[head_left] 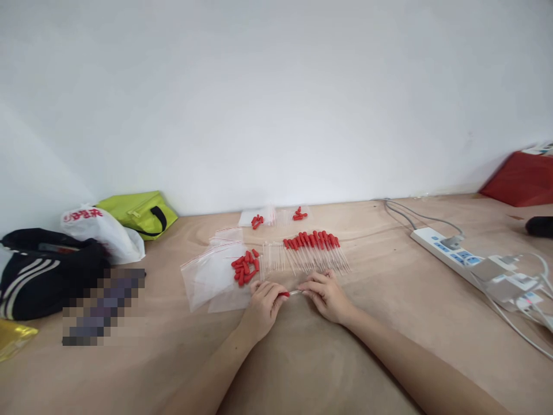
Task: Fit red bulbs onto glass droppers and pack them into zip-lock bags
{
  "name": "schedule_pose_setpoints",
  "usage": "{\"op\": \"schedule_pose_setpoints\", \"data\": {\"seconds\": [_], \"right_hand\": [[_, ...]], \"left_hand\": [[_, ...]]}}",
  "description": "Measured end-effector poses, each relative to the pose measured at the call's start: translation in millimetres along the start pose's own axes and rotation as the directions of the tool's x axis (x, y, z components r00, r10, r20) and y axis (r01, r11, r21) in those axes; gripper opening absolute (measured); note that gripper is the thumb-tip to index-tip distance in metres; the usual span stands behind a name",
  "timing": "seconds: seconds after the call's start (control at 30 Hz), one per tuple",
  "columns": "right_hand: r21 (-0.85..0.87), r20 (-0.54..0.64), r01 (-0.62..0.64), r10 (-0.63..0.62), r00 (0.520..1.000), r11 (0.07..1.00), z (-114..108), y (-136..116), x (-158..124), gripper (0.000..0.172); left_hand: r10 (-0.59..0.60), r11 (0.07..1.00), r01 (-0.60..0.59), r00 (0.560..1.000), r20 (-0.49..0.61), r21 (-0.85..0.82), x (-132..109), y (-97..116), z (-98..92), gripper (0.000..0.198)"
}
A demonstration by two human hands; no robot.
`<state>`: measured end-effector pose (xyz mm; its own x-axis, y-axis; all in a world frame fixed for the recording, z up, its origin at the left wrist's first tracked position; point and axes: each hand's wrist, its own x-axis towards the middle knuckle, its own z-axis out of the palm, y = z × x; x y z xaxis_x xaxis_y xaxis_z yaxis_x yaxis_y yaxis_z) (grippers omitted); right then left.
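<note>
My left hand (262,306) is closed on a red rubber dropper bulb (284,294), its tip showing past the fingers. Opposite it, my right hand (327,297) pinches a clear glass dropper tube (296,292) whose end meets the bulb; how far it sits inside I cannot tell. Just beyond the hands lies a row of droppers with red bulbs (313,241) on their tubes. Left of that row are several bare glass tubes (274,257). A pile of loose red bulbs (245,268) rests on clear zip bags (211,274) near my left hand.
Farther back, two small bags carry a few red bulbs (258,221) and more bulbs (299,214). On the right is a power strip (444,251) with chargers and cables. A black bag (52,274), a white plastic bag (103,233) and a lime-green pouch (138,213) stand left.
</note>
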<state>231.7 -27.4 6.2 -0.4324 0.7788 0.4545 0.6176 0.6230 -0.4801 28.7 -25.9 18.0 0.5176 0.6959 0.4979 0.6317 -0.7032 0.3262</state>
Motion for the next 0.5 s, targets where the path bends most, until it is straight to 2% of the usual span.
{"op": "schedule_pose_setpoints", "data": {"seconds": [0.2,0.5], "right_hand": [[-0.063,0.002,0.038,-0.038,0.999,0.997,-1.0,1.6,1.1,0.023],[-0.191,0.001,0.056,-0.057,0.998,0.980,-2.2,-7.4,0.5,0.022]], "left_hand": [[0.068,0.997,-0.068,0.997,0.021,-0.025,0.2,2.4,-1.6,0.025],[0.080,0.996,-0.080,0.997,-0.005,-0.034,-0.3,-0.8,0.1,0.026]]}}
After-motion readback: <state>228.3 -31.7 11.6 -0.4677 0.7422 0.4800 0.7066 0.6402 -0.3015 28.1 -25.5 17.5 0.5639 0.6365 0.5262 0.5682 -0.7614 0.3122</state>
